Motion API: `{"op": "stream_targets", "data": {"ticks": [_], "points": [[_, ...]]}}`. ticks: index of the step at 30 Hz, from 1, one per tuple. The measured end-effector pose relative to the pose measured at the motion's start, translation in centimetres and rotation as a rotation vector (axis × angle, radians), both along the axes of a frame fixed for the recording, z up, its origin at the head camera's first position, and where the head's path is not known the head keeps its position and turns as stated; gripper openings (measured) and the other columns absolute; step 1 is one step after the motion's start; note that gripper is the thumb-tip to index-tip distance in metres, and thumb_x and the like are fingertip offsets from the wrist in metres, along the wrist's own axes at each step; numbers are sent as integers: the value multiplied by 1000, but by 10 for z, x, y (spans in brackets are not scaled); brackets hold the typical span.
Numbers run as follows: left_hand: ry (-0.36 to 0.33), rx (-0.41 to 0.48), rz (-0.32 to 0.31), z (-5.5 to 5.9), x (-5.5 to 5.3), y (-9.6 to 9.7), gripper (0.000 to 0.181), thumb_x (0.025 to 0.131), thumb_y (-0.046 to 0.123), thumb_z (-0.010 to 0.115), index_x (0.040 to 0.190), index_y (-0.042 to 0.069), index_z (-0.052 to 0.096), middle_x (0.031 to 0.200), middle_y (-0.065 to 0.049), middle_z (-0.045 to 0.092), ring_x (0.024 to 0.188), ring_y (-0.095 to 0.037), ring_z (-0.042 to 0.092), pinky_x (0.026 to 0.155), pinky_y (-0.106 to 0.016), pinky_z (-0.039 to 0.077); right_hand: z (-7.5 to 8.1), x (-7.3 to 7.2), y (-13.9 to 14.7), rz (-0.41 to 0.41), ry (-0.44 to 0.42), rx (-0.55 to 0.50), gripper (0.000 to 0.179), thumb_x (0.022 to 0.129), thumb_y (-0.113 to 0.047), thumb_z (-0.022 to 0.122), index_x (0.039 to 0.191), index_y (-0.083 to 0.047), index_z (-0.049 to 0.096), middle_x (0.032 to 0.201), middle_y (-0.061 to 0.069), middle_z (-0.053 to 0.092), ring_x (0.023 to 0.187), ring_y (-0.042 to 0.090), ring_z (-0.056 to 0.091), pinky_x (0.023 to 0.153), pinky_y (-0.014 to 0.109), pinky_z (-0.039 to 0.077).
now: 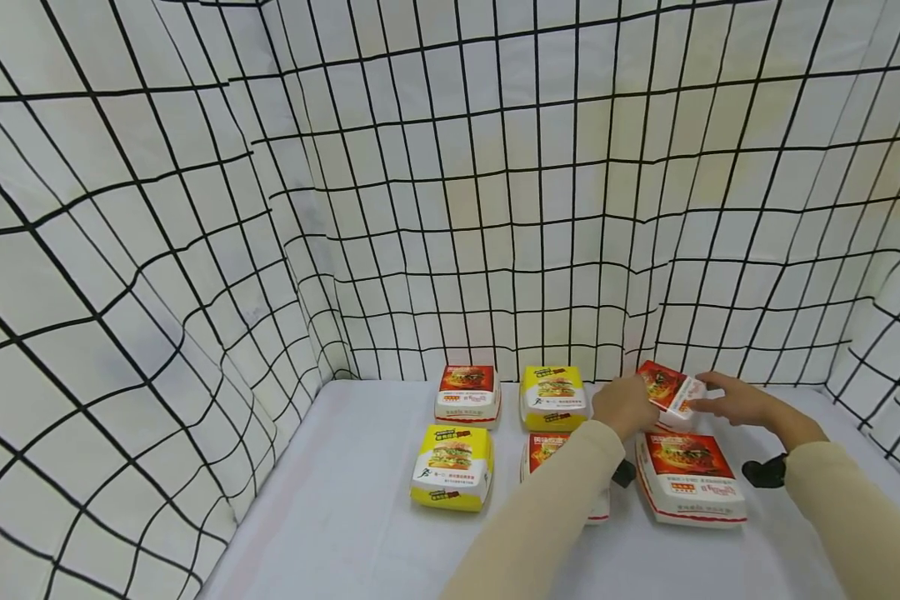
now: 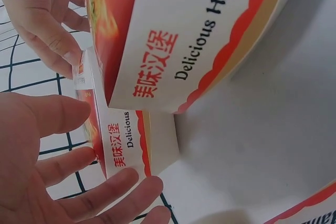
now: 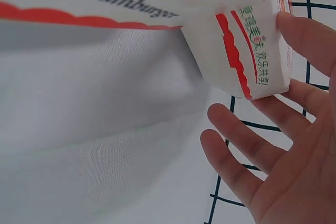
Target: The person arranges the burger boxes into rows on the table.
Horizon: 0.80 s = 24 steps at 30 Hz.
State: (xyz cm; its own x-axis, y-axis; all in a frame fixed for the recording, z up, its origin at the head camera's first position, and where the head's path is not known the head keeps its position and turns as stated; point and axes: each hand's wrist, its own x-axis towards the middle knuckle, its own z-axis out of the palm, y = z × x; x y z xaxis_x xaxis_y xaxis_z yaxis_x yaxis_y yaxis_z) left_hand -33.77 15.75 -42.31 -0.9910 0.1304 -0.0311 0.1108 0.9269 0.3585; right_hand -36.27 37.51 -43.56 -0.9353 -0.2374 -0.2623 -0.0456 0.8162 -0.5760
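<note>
A red and white hamburger box [image 1: 667, 392] sits tilted at the back right of the table, between both hands. My right hand [image 1: 742, 400] pinches its right end; in the right wrist view the thumb [image 3: 307, 38] lies on one face and a finger reaches behind the lower edge. On the other side is my left hand [image 1: 624, 407], its fingers [image 2: 113, 187] spread and nearly straight at the box's end in the left wrist view. Just in front stands another red and white hamburger box [image 1: 690, 479]. The left forearm partly hides a third red box [image 1: 543, 448].
Farther left are two yellow hamburger boxes, one behind [image 1: 554, 398] and one in front [image 1: 452, 467], plus a red box [image 1: 467, 396] at the back. A white wall with black netting [image 1: 450, 208] encloses the white table [image 1: 330, 500] at the back and sides.
</note>
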Motion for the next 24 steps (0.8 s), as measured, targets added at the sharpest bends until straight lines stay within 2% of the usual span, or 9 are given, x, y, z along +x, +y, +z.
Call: {"op": "stream_targets", "data": {"ticks": [7, 12, 18, 24], "points": [[-12, -25, 0, -1, -2, 0, 30, 88, 42, 75, 114, 27, 72, 103, 8, 73, 80, -12, 59, 67, -31, 49, 1, 2, 1, 12, 4, 19, 84, 101, -45, 61, 148, 16, 28, 143, 48, 34, 110, 51, 62, 85, 56, 57], [4, -26, -14, -1, 1, -4, 32, 88, 41, 75, 116, 27, 72, 105, 6, 72, 85, -12, 61, 70, -32, 50, 1, 2, 0, 14, 7, 25, 80, 102, -45, 60, 145, 16, 33, 139, 46, 41, 105, 46, 64, 84, 54, 57], [-32, -13, -9, -3, 1, -7, 38, 86, 42, 76, 122, 29, 70, 109, 5, 71, 90, -13, 62, 76, -33, 51, 0, 2, 1, 24, -4, 18, 73, 103, -44, 58, 140, 16, 40, 135, 43, 50, 101, 38, 67, 82, 52, 58], [-19, -24, -18, -6, -2, -8, 36, 87, 40, 75, 121, 28, 70, 106, 5, 72, 85, -13, 62, 75, -33, 52, 2, 4, -1, 27, -1, 16, 70, 102, -43, 59, 136, 16, 43, 126, 39, 57, 98, 36, 68, 80, 50, 58]]}}
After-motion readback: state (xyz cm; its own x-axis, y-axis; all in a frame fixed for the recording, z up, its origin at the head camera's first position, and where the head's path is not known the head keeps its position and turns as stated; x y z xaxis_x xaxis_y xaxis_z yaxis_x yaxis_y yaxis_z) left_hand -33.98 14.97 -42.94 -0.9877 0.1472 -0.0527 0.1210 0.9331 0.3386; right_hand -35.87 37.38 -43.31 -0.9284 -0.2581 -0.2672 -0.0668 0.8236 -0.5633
